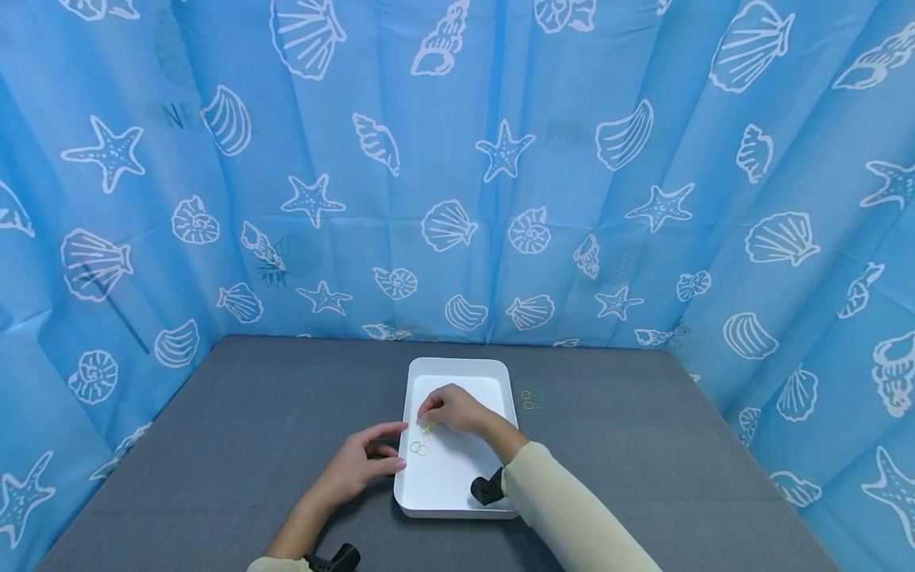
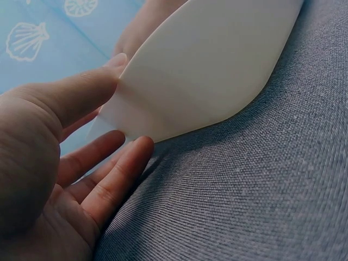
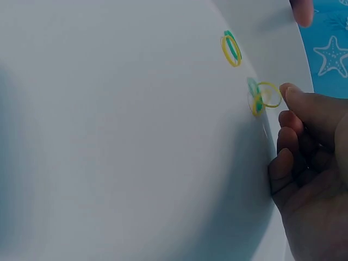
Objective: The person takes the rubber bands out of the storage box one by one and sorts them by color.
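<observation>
A white tray (image 1: 457, 485) lies on the grey cloth. My left hand (image 1: 355, 463) holds its left side, thumb on the rim and fingers against the outer wall (image 2: 190, 70). Over the tray's left part, my right hand (image 1: 455, 407) pinches a thin yellow rubber band (image 3: 269, 94) between thumb and index finger. That band overlaps a green band (image 3: 253, 87) and another yellow one (image 3: 255, 106) near the tray wall. Beside them lies an overlapping pair, a green band (image 3: 231, 42) and a yellow band (image 3: 235, 58). The right fingertips hide part of this in the head view.
Right of the tray, several loose rubber bands lie on the cloth, yellow ones (image 1: 527, 405) beside green ones (image 1: 539, 403). A blue curtain (image 1: 443, 294) with white shells hangs behind and at both sides. Each wrist carries a black camera (image 1: 488, 488).
</observation>
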Tool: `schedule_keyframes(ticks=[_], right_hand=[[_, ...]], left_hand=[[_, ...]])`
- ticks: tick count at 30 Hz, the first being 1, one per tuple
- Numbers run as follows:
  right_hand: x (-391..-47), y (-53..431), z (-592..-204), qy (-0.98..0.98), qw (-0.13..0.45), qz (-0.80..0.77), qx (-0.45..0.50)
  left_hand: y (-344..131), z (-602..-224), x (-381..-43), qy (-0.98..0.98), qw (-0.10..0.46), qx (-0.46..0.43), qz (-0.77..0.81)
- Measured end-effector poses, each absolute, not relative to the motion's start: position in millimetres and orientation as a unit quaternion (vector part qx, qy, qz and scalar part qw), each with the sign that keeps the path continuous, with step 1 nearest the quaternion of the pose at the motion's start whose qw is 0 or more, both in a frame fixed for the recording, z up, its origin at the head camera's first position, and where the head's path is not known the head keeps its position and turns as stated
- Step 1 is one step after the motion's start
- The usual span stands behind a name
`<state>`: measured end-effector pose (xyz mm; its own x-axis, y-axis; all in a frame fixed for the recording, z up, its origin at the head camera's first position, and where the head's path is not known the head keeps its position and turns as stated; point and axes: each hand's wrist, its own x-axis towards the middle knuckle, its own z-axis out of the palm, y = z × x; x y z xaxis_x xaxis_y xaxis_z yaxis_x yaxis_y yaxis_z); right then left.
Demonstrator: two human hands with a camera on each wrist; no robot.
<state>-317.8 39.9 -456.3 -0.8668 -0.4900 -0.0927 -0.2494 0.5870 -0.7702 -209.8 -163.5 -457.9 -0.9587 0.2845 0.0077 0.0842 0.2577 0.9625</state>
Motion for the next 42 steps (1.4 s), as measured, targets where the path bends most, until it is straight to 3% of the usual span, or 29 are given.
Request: schedule_keyframes(ticks=[7,17,42], right_hand=[[-318,44,-453,0.883,0.15,-0.391,-0.214],[-318,50,-453,0.885,0.166,-0.358,-0.247],[-317,49,-454,0.897,0.151,-0.331,-0.252]], left_hand=[[-163,-454,-209,0.788,0.087,0.113,0.599],[-167,-487,-226,0.797,0.077,0.106,0.59],[-167,-488,-226,0.792,0.082,0.11,0.595]])
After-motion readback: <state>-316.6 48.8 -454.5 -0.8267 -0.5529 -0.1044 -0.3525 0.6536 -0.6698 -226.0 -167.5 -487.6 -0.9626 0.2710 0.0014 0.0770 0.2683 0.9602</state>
